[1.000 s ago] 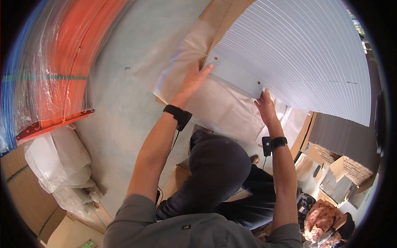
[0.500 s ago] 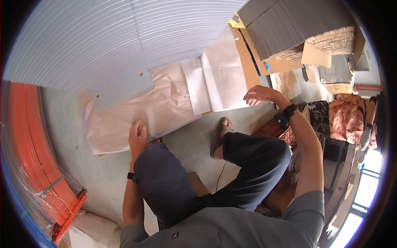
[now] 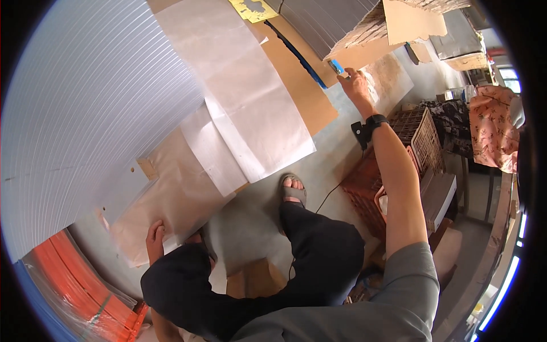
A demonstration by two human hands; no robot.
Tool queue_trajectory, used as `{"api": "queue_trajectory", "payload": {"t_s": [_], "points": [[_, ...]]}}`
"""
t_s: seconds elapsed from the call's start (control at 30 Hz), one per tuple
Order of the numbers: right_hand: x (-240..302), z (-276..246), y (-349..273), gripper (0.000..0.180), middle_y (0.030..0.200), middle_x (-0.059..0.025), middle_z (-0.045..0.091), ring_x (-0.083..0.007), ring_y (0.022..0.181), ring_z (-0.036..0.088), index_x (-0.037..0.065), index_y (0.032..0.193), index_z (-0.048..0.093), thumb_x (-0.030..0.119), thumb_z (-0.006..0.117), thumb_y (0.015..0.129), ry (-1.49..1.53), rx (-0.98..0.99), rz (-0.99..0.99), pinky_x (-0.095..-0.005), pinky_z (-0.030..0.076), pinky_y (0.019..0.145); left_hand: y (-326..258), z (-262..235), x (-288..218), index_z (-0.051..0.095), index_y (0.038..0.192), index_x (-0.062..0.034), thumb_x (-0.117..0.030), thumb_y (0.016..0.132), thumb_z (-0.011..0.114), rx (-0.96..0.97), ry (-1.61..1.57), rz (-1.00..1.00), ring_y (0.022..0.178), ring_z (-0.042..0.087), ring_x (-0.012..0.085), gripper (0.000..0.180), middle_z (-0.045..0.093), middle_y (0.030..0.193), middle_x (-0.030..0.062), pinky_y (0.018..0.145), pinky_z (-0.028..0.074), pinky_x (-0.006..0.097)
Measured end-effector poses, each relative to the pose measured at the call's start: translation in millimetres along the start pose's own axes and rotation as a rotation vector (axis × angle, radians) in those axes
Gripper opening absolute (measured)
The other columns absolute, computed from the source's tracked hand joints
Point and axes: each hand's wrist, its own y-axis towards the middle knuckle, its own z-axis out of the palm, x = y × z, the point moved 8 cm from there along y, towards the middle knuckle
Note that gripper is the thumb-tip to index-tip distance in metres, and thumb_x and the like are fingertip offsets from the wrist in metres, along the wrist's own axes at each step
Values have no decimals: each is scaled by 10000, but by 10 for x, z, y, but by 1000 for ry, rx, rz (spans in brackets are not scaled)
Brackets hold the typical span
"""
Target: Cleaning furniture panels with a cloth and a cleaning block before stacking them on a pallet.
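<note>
1. My right hand (image 3: pixel 356 85) is stretched far out at arm's length, its fingers closing on a small blue tool (image 3: pixel 336 66); I take it as grasped, though the grip is small in view and mostly hidden.
2. The blue tool lies just beyond my fingertips, at the edge of the brown cardboard sheet (image 3: pixel 296 85), under the overhang of the corrugated cardboard stack (image 3: pixel 364 28).
3. My left hand (image 3: pixel 154 239) rests flat and relaxed, fingers spread, on the near edge of the translucent paper sheet (image 3: pixel 171 205), pressing on it without gripping.
4. That paper sheet sits well to the left of the cardboard sheet, partly tucked under the white paper sheets (image 3: pixel 239 108) that overlap the cardboard's left side.
5. A big white ribbed panel (image 3: pixel 85 102) spreads left of the cardboard sheet, over the papers' far edge.
6. A dark blue strip (image 3: pixel 293 51) runs along the cardboard sheet toward the blue tool.
7. A reddish plastic crate (image 3: pixel 370 188) stands right of the cardboard sheet, below my right forearm.
8. My sandalled foot (image 3: pixel 293 191) is planted on the concrete floor (image 3: pixel 256 216), just below the cardboard's near corner.
</note>
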Motion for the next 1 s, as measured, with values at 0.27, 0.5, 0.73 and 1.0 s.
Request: {"api": "queue_trajectory", "payload": {"t_s": [0.27,0.5,0.73,1.0], "points": [[-64,329,507,532,1322,-114,607,-357,1286,494,186,1290,670,458,724,836,-140,75,49,-428,442,1061,67,-92,107,659,1176,-49,-240,1014,590,-32,49,-79,931,597,140,260,662,1030,23,850,476,299],[647,428,-71,346,1247,-27,677,-174,1199,587,137,1233,682,159,752,895,1073,193,-192,-347,425,1067,-87,-157,-105,657,1177,-46,-257,1010,597,-35,82,-142,924,597,143,276,667,1008,28,836,475,297],[1844,-422,-1130,392,1409,-83,591,-200,1312,528,102,1334,605,40,664,951,1329,540,-373,-369,408,1124,-205,177,-669,633,1272,-50,-173,962,664,91,203,36,961,631,160,335,689,1014,53,897,497,313],[3806,-1005,-2447,370,1240,-9,648,-124,1154,597,80,1314,603,10,659,955,1087,1142,-606,-292,474,1023,-475,-170,-1437,624,1266,-50,-179,940,689,93,128,291,1008,676,197,356,685,1148,105,877,533,351]]}}
